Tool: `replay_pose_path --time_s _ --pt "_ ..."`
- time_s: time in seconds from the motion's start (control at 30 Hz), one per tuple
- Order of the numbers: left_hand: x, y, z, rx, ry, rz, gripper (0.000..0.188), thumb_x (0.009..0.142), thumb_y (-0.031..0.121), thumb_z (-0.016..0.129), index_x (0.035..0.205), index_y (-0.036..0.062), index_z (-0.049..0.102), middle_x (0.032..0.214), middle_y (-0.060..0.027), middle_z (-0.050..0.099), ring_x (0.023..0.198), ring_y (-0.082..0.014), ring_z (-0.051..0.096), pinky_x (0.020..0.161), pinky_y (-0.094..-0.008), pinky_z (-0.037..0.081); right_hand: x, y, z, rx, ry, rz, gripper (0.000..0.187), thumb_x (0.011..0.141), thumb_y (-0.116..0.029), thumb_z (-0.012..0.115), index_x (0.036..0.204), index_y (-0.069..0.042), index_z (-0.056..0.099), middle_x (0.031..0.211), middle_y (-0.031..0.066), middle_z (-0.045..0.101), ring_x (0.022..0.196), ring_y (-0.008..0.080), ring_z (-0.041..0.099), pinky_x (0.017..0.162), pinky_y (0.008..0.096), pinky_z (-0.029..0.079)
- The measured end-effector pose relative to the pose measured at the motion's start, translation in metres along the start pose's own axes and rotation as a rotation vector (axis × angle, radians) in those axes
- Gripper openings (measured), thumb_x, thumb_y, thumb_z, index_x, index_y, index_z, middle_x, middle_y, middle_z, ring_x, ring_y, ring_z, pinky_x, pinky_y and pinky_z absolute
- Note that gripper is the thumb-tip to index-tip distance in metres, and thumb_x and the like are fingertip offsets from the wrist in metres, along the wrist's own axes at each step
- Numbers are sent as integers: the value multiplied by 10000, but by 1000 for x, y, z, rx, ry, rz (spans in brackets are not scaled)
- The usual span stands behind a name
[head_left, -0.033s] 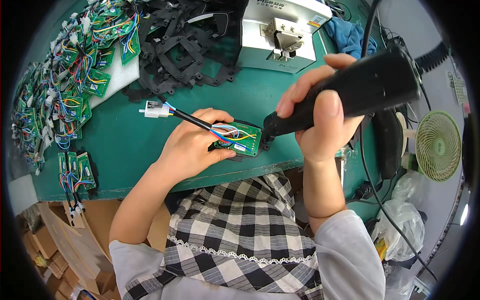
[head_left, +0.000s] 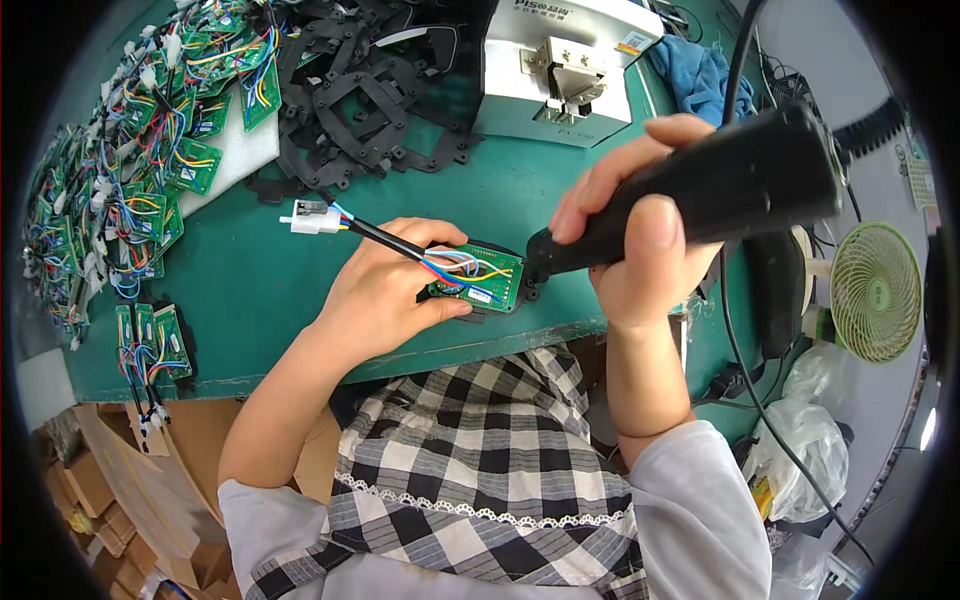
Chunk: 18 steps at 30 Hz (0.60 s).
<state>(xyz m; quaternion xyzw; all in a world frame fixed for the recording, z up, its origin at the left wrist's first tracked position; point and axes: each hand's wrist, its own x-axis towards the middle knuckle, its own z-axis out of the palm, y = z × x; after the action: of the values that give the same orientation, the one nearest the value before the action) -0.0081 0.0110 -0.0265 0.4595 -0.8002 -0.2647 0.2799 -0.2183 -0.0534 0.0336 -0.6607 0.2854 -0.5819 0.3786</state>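
My left hand (head_left: 385, 290) is closed around a green circuit board (head_left: 508, 277), thumb along its near edge and fingers along the far one. Parts of a black plastic frame show around the board. Coloured wires run from the board into a black sleeve, which crosses my fingers and ends in a white connector (head_left: 315, 217). My right hand (head_left: 650, 240) grips a black electric screwdriver (head_left: 735, 180), held tilted with its nose down at the board's right end. The nose hides its tip, so I cannot tell what it touches.
Wired circuit boards (head_left: 150, 180) are heaped at the left, and several more lie by the near edge. Black plastic frames (head_left: 365, 110) are piled at the back. Beyond my hands stands a screw feeder (head_left: 555, 90). A blue cloth (head_left: 695, 75), a cable and a green fan (head_left: 876, 290) are at the right.
The screwdriver's rear end has shifted very slightly with my right hand. My left hand and the circuit board look unmoved.
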Motion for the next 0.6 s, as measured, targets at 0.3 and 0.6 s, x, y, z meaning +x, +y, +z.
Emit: replay_pose_path --time_s 0.3,0.6 --pt "1 5 -2 -23 -24 -93 418 625 236 839 960 36 689 1123 -69 623 1058 -289 562 889 -407 462 4 -1 0 108 -34 67 706 850 -476 660 1248 19 352 674 115 555 491 197 566 477 327 513" --pt "5 6 7 107 128 -69 559 581 287 862 1054 70 656 1119 -93 613 1029 -310 571 892 -423 445 111 -9 -30 -40 263 -292 499 912 -418 547 1116 29 457 668 159 589 501 245 576 509 373 524"
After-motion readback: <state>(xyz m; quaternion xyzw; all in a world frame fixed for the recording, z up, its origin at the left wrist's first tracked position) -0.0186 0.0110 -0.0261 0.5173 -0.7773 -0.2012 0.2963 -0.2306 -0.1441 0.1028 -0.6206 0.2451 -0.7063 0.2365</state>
